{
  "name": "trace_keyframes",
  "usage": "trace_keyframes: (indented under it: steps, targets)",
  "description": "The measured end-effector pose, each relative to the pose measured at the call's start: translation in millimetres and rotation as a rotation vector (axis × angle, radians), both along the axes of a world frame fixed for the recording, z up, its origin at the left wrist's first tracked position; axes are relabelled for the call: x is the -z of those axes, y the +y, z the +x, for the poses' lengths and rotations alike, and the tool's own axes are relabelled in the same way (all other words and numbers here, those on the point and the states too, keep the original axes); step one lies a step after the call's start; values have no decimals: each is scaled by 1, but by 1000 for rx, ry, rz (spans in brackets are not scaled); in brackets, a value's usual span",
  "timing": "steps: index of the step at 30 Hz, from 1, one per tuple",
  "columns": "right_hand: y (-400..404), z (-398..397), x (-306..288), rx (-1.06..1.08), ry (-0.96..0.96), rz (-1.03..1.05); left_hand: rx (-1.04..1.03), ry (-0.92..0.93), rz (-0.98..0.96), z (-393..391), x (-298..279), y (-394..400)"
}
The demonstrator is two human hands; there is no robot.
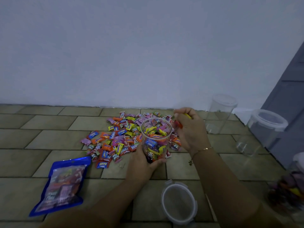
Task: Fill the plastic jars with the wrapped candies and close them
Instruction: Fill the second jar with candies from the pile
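here, item by item, on the tiled floor (49, 139) of matt, rectangular, brick-laid slabs beneath a plain pale wall (131, 46):

open jar (156, 140): clear plastic, cylindrical, upright, lidless, filled most of the way with bright wrapped sweets. your left hand (143, 163) curls round its lower near side, fingers cupping the base.

your right hand (190, 129): just beside the jar's rim on the right, fingers curled round a few candies, yellow and red wrappers showing; a thin bracelet (203, 149) at the wrist.

candy pile (115, 137): glossy crinkled wrappers in pink, orange, yellow, red and blue, spread loose to the left of and behind the jar, touching its foot.

lid (179, 202): round, translucent, with clip tabs, lying flat near you, apart from the jar.

blue pouch (60, 185): shiny foil with a clear window, lying flat at the near left, sweets inside.

two lidded jars (220, 112) (263, 130): clear, empty, far right by the wall.

blurred jar of sweets (289, 188): at the right edge, detail unclear.
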State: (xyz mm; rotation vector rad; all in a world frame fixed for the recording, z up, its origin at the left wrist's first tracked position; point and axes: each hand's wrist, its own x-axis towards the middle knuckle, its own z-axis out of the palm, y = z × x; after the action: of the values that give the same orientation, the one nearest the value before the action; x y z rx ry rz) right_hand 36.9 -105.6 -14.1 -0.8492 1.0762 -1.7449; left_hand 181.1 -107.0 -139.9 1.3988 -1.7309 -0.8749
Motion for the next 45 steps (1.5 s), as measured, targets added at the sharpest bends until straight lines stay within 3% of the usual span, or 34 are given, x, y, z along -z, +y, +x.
trace_keyframes:
  steps: [5,12,18,28,30,34,36,38,42,45]
  targets:
    - [-5,18,-19,-8,280,-91,15,11,6,0,-2,1]
    - [-13,28,-9,25,333,-85,18,0,-17,1,-4,1]
    - [-14,29,-2,92,526,-58,15,0,-17,1,-4,1]
    - [-4,43,15,163,1167,-184,24,28,31,0,-6,3]
    - [-5,42,16,161,1082,-219,19,19,26,1,-4,2]
    - [-1,29,21,268,547,-239,7,22,18,1,-2,2]
    - [-3,13,40,358,522,-147,-20,41,23,0,-3,3]
    - [-8,-7,68,357,754,-36,-65,76,23,0,-2,3]
    - [-10,-35,114,5,1336,241,-124,112,20,-1,-2,2]
    - [-10,-39,127,-100,1498,353,-142,126,13,-2,-1,2]
